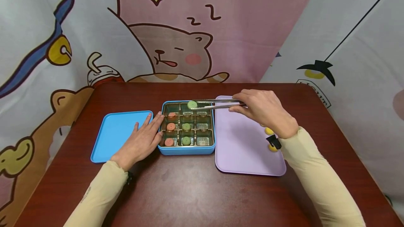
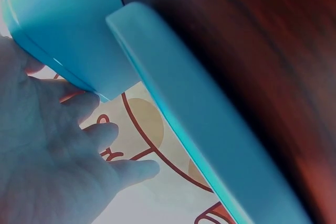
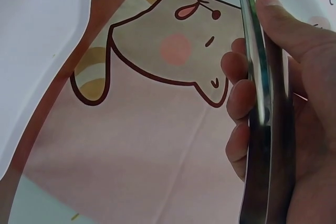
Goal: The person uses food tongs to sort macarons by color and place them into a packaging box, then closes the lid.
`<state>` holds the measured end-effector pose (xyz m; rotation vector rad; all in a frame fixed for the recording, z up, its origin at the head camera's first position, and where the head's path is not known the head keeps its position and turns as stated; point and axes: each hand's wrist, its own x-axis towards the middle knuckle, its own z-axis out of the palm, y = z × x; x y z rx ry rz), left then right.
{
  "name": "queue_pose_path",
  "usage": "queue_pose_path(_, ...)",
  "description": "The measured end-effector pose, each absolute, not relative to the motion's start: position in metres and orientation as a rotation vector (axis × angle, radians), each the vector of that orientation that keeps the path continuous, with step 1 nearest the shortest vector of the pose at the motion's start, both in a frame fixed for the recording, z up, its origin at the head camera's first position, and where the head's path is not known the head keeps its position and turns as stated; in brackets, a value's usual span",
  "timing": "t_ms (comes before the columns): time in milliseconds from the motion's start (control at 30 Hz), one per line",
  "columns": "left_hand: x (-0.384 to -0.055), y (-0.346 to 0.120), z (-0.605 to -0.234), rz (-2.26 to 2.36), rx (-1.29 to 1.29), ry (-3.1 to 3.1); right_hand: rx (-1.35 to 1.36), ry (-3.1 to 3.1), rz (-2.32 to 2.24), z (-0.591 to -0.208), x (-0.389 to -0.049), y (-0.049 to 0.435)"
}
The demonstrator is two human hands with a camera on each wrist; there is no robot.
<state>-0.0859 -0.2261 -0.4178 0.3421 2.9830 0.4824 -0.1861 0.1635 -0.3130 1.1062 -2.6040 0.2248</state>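
My right hand (image 1: 263, 109) grips metal tongs (image 1: 217, 107), their tips reaching left over the back of a blue box (image 1: 186, 151). At the tips is a green disc (image 1: 192, 104), over the back row; whether it is still pinched is hard to tell. The box holds a gold tray of square compartments. Orange discs (image 1: 170, 126) sit in the left column, and green discs (image 1: 186, 126) in the middle column. My left hand (image 1: 140, 141) lies with fingers extended against the box's left side. In the right wrist view, fingers and thumb wrap the tongs (image 3: 268, 114).
A lilac tray (image 1: 243, 150) stands right of the box, with yellow discs (image 1: 269, 131) near its right edge, partly hidden by my right wrist. To the left lies a blue lid (image 1: 118, 129). A printed cloth hangs behind the brown table (image 1: 186, 192).
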Motion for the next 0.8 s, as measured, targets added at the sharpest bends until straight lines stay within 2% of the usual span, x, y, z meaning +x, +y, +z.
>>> queue_pose_path(800,-0.087,-0.226,-0.418,0.492,0.371,3.000,1.073,-2.739,0.103,-0.331,-0.210,0.129)
